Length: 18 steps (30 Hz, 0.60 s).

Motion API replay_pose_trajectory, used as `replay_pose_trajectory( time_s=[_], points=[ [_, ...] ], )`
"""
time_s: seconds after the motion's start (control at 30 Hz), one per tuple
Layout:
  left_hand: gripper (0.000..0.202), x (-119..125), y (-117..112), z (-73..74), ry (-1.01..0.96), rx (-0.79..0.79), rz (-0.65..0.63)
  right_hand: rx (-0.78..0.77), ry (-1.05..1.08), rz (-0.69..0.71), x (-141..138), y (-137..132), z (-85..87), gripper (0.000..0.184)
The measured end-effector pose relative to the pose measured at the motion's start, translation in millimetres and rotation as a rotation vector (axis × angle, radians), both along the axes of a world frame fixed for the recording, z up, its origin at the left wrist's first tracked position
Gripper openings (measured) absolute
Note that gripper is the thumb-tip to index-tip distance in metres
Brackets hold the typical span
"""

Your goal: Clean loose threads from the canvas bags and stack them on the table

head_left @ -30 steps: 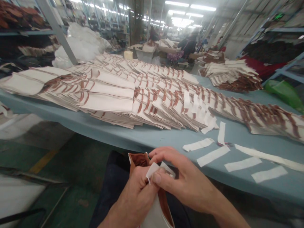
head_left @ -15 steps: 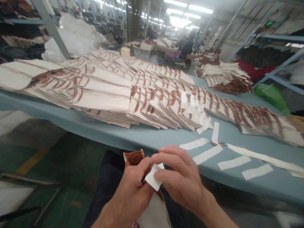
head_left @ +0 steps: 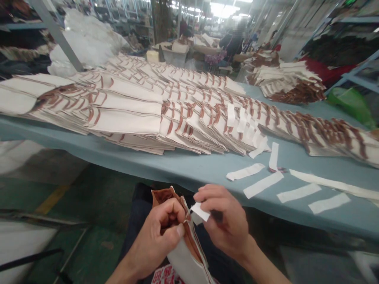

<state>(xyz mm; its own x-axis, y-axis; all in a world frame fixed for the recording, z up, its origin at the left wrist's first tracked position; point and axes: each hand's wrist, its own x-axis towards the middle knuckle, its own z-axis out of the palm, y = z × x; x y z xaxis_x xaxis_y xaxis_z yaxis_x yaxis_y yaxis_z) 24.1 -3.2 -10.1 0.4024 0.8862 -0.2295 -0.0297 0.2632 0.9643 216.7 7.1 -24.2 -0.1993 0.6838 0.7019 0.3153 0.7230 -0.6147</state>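
Observation:
On my lap lies a cream fabric pouch with a brown lining, its mouth turned up toward me. My left hand is closed on the edge of that mouth, thumb against the fabric. A short white strip is pinched in my right hand, right beside the pouch's edge. Part of the strip is hidden by my fingers, and I cannot tell whether it touches the pouch. Red-and-white printed cloth shows below my left wrist.
Rows of overlapping cream pieces with brown edges cover much of the blue table. Several loose white strips and a long cream strip lie at the right. A person is in the background.
My right hand has drawn the white strip away from my left hand's fingers, to the right. My left hand has shifted slightly left, and more of the pouch shows between the hands.

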Motion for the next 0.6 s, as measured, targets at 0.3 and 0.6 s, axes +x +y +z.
replay_pose_trajectory(
  time_s=[0.3,0.6],
  points=[
    [0.038,-25,-10,-23.2,0.367,0.048,-0.05,-0.796,0.541,-0.196,-26,-30,-51.8,0.027],
    [0.033,-20,5,-4.9,0.271,0.165,0.065,-1.089,0.27,0.362,30,-44,55.3,0.045]
  ],
)
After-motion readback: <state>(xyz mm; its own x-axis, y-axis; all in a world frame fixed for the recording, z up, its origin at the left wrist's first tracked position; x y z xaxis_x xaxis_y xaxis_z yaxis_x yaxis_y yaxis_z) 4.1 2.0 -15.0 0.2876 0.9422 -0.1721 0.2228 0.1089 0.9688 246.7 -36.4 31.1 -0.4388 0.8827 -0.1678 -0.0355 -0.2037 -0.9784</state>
